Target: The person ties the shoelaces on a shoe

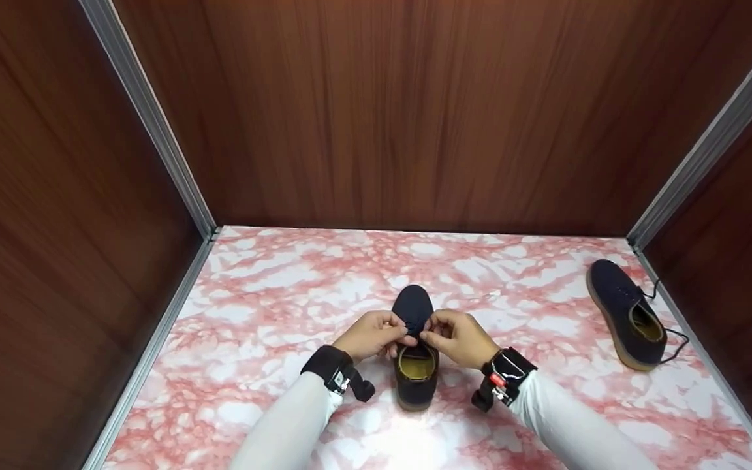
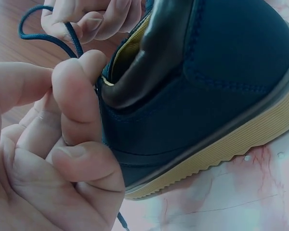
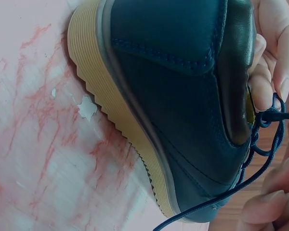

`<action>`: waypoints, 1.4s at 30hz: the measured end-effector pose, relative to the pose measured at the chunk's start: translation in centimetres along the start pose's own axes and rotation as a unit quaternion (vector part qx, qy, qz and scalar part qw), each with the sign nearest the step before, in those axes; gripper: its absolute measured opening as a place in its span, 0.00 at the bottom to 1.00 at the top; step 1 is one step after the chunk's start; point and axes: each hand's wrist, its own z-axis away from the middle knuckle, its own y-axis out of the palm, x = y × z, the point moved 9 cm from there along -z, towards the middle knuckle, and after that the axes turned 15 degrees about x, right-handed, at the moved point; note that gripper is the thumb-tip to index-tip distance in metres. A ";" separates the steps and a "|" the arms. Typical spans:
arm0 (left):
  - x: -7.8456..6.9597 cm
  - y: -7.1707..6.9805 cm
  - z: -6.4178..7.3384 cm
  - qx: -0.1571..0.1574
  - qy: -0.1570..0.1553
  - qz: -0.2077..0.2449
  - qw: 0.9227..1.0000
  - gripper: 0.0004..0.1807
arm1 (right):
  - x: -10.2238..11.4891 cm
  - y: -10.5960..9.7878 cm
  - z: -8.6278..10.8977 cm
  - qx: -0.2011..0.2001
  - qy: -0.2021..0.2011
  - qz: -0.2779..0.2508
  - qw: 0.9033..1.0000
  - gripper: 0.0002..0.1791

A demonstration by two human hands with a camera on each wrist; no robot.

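Observation:
A dark navy lace-up shoe point(image 1: 413, 307) with a tan ridged sole point(image 3: 103, 72) stands on the marbled surface, toe pointing away from me. My left hand point(image 1: 376, 335) is at the left of its lacing and pinches the blue shoelace point(image 2: 43, 36) between thumb and finger. From the other side my right hand point(image 1: 459, 337) pinches the lace too, fingertips close to the left ones. A loop and crossing of the lace point(image 3: 269, 115) show above the shoe's throat in the right wrist view. One loose lace end trails down the shoe's side. The fingers partly hide the knot area.
A second navy shoe point(image 1: 624, 313) lies at the right near the side wall, its laces point(image 1: 676, 343) loose toward that wall. Brown wood-grain panels point(image 1: 389, 117) with grey metal corner strips enclose the red-and-white marbled surface point(image 1: 271, 267) at the back and sides.

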 end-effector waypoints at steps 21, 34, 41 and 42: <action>0.0 -3.8 2.1 -0.096 -0.010 -0.104 0.990 0.11 | -1.8 -3.8 0.3 -0.077 0.045 -0.042 0.995 0.14; 1.6 -5.7 4.0 -0.116 -0.067 -0.162 0.978 0.13 | -5.9 -4.0 2.5 -0.087 0.112 -0.040 0.989 0.16; 1.2 -5.0 3.3 -0.105 -0.063 -0.118 0.985 0.03 | -5.3 -3.8 2.2 -0.048 0.106 -0.020 0.993 0.10; 1.0 -4.9 3.2 -0.098 -0.062 -0.125 0.985 0.02 | -5.1 -3.9 2.1 -0.041 0.103 -0.009 0.994 0.10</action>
